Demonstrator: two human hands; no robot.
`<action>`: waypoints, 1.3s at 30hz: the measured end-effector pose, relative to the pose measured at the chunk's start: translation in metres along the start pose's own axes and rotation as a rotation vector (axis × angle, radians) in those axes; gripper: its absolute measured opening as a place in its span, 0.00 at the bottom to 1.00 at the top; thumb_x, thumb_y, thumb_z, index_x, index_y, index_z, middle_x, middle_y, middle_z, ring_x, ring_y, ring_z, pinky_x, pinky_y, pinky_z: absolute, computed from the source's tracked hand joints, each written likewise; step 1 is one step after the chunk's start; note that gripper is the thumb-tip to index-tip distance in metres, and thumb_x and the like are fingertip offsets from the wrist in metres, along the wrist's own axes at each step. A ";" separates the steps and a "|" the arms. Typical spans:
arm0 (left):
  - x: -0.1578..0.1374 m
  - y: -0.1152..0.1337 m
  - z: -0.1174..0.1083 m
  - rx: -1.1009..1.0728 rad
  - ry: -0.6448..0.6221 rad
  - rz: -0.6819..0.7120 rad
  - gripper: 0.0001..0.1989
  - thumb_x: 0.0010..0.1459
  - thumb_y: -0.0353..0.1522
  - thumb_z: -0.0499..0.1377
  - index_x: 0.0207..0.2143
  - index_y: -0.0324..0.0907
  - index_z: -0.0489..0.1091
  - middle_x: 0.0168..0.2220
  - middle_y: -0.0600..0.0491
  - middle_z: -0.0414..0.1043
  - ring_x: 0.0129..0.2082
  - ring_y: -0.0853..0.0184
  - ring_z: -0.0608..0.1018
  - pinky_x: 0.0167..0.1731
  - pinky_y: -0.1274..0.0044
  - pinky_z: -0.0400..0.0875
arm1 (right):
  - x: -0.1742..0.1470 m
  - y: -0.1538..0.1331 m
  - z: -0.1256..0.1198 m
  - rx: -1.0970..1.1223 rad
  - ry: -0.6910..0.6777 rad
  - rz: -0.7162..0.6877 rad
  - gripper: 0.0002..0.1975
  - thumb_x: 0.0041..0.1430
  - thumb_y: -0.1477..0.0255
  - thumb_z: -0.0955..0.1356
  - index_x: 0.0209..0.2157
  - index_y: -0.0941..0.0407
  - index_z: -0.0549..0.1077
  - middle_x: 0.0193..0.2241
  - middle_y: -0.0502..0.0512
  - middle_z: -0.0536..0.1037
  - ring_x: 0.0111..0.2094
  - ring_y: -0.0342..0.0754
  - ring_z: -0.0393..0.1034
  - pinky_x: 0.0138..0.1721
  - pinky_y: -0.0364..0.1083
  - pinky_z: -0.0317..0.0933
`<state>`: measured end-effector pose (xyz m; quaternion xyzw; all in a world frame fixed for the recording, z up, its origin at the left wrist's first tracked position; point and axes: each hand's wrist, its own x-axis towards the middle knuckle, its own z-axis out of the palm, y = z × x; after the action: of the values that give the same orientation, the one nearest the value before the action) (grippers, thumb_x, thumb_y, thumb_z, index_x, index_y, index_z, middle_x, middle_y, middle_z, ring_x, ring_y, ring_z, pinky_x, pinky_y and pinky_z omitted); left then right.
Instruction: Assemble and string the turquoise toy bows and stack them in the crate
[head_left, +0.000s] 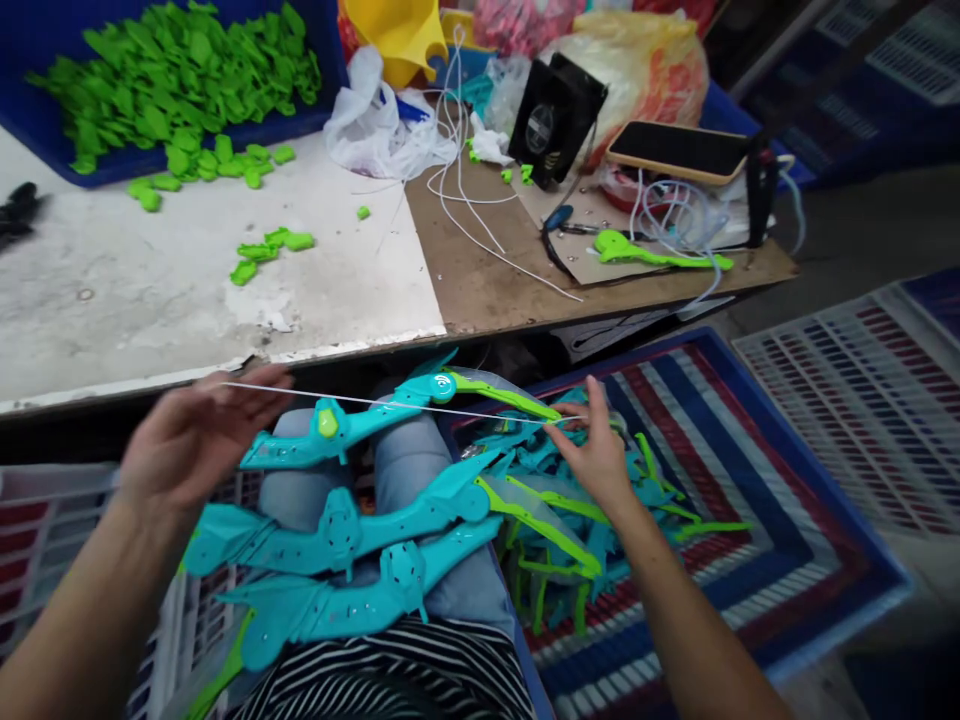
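Note:
A thin white string (390, 403) runs taut between my two hands, above a teal toy bow (375, 420) with a green limb. My left hand (187, 440) holds the string's left stretch, its fingers pointing right. My right hand (596, 450) pinches the string at the green limb's tip, thumb and fingers together and one finger raised. Exactly how the string sits in the fingers is too small to tell. Two more toy bows, a middle one (405, 520) and a nearer one (337, 605), lie across my lap.
A blue-rimmed crate (810, 560) at right holds a heap of similar bows (555, 520). On the worktable (135, 310) stand a blue bin (97, 175) of green parts (195, 70), a black fan (551, 120), a phone (675, 150), loose cords (480, 235) and a green limb (660, 255).

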<state>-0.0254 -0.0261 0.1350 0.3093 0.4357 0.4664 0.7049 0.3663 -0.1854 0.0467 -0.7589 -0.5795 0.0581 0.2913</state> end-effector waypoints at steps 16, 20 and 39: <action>-0.075 -0.048 -0.018 0.030 -0.232 -0.116 0.16 0.44 0.38 0.70 0.34 0.39 0.75 0.25 0.51 0.77 0.29 0.64 0.79 0.35 0.73 0.73 | 0.058 -0.156 0.069 -0.040 -0.102 -0.681 0.11 0.64 0.70 0.62 0.45 0.56 0.72 0.39 0.59 0.76 0.43 0.51 0.68 0.45 0.51 0.64; -0.091 -0.046 -0.004 0.005 -0.431 -0.222 0.16 0.45 0.41 0.68 0.28 0.37 0.72 0.25 0.49 0.77 0.28 0.66 0.79 0.32 0.77 0.72 | 0.045 -0.240 0.148 -0.132 -0.521 -0.988 0.20 0.58 0.68 0.68 0.52 0.57 0.68 0.48 0.64 0.71 0.48 0.55 0.64 0.47 0.53 0.62; -0.060 -0.013 -0.102 -0.001 0.677 0.336 0.17 0.40 0.41 0.66 0.26 0.37 0.72 0.17 0.59 0.63 0.14 0.77 0.62 0.15 0.82 0.54 | 0.081 -0.224 0.166 0.153 -0.966 -0.564 0.26 0.56 0.58 0.63 0.53 0.55 0.73 0.17 0.46 0.70 0.17 0.42 0.57 0.21 0.42 0.55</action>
<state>-0.1236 -0.0837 0.0995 0.2043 0.5870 0.6515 0.4349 0.1320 -0.0132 0.0444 -0.4388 -0.8216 0.3604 0.0515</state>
